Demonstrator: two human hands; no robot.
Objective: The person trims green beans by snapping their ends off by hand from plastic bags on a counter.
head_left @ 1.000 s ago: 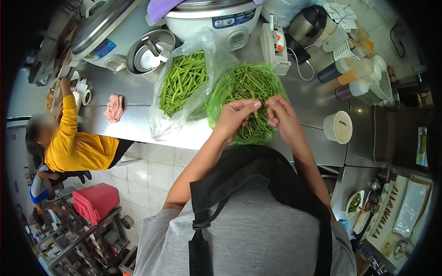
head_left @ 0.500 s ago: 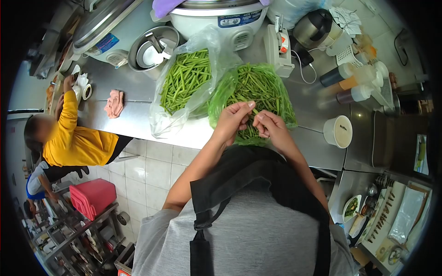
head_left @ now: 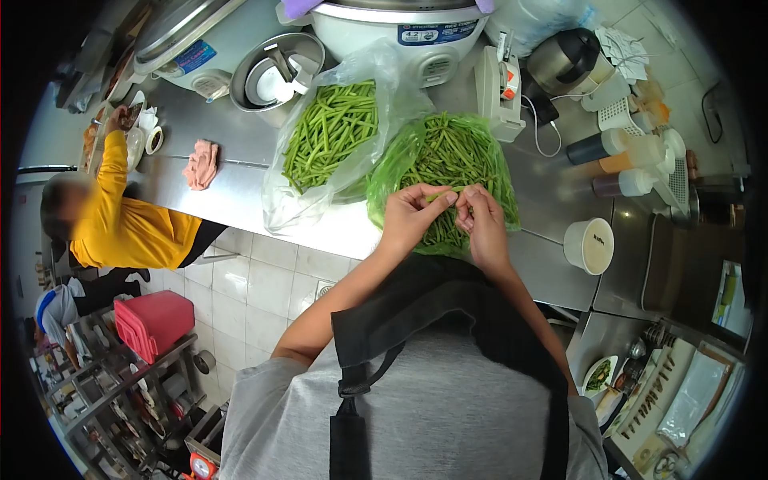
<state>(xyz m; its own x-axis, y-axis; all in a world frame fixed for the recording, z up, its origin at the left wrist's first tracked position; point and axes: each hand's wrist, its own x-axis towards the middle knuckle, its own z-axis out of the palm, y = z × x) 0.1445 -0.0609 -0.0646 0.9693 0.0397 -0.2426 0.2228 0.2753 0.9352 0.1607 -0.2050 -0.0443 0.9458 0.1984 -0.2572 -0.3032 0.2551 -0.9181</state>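
Both hands are closed and meet over a green plastic bag (head_left: 381, 196) full of long green beans (head_left: 452, 160). My left hand (head_left: 410, 218) pinches a green bean (head_left: 434, 197) between thumb and fingers. At the other end of that bean, my right hand (head_left: 485, 226) has its fingertips pressed together, touching the left thumb tip. Most of the held bean is hidden by the fingers. Left of the green bag stands a clear plastic bag (head_left: 282, 210) holding cut green bean pieces (head_left: 332, 136).
Rice cookers (head_left: 384, 36) and a metal pot (head_left: 238, 84) line the back. A pink cloth (head_left: 201, 165) lies on the steel counter (head_left: 232, 188). To the right are a white paper bowl (head_left: 589, 246), sauce bottles (head_left: 624, 156) and a kettle (head_left: 564, 60). A person in yellow (head_left: 132, 228) works at left.
My hands have come together, the right fingertips rising to meet the left ones at the bean. The view has shifted slightly. The person in yellow still reaches over the counter.
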